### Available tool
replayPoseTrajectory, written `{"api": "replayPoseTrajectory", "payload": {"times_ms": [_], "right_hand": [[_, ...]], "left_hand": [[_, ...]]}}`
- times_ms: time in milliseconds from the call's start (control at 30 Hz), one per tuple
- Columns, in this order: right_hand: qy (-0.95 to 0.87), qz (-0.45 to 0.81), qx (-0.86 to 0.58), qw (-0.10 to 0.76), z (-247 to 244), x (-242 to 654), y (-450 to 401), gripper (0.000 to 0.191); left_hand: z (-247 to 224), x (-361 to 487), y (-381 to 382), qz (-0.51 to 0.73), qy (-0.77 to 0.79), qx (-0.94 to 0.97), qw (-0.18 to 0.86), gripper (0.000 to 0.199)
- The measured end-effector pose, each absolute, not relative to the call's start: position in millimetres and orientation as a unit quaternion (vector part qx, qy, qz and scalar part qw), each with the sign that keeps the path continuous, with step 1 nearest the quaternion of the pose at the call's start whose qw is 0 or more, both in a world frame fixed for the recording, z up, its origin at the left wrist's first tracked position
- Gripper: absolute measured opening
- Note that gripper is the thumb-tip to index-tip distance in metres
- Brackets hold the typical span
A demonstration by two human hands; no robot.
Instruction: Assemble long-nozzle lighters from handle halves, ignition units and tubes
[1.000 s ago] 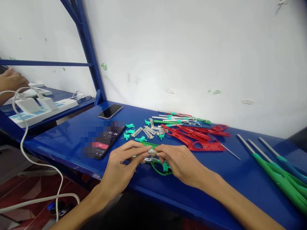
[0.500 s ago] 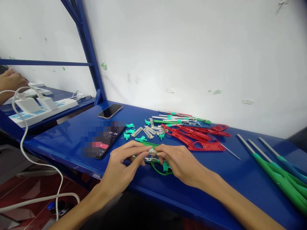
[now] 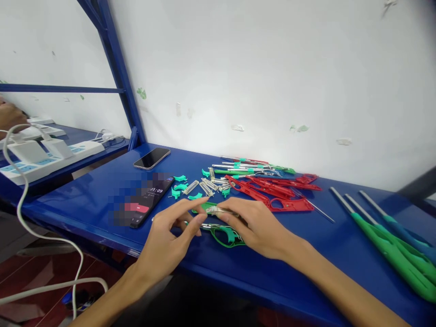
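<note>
Between the thumb and fingers of my right hand (image 3: pixel 254 227) is a small clear-whitish lighter fuel tank (image 3: pixel 214 210), partly hidden by the fingertips. My left hand (image 3: pixel 175 227) is just left of it, with thumb and forefinger apart and nothing visibly between them. Below both hands lies an opened green lighter housing (image 3: pixel 223 244) with a metal tube and a teal trigger (image 3: pixel 230 234) in it. Behind the fingers, another green shell piece (image 3: pixel 200 207) shows in part.
Loose teal triggers (image 3: pixel 180 186) and several clear tanks (image 3: pixel 206 187) lie behind my hands. Red housing halves (image 3: pixel 289 204) and metal tubes are piled to the right. Long green lighters (image 3: pixel 384 247) rest far right. Two phones (image 3: pixel 151 158) and a power strip (image 3: pixel 78 150) are leftward.
My left thumb and forefinger have parted from the small tank, which stays in my right hand. The whole view has shifted slightly, so things appear further left.
</note>
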State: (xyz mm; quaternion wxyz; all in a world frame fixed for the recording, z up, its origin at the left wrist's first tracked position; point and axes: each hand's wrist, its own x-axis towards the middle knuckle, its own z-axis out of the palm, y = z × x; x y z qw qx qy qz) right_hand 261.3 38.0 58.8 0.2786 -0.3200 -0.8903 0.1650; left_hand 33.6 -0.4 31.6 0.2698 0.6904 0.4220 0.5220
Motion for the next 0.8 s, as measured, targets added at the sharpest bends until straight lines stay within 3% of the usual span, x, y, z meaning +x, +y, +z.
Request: {"api": "replayPoseTrajectory", "payload": {"times_ms": [200,367,567,800], "right_hand": [[-0.851,0.16,-0.368,0.339,75.6,292.3,42.7,0.027],[-0.829,0.262,-0.418,0.262,74.5,321.2,29.9,0.039],[-0.834,0.325,-0.412,0.17,67.8,340.9,20.7,0.037],[-0.852,0.305,-0.387,0.174,71.7,341.7,19.2,0.029]], "left_hand": [[34.9,36.4,1.8,0.479,0.432,0.749,0.15,0.01],[49.9,54.5,16.3,0.349,0.386,0.851,0.066,0.015],[73.0,78.3,33.2,0.143,0.318,0.937,0.037,0.023],[93.7,98.6,39.3,0.037,0.313,0.949,0.004,0.017]]}}
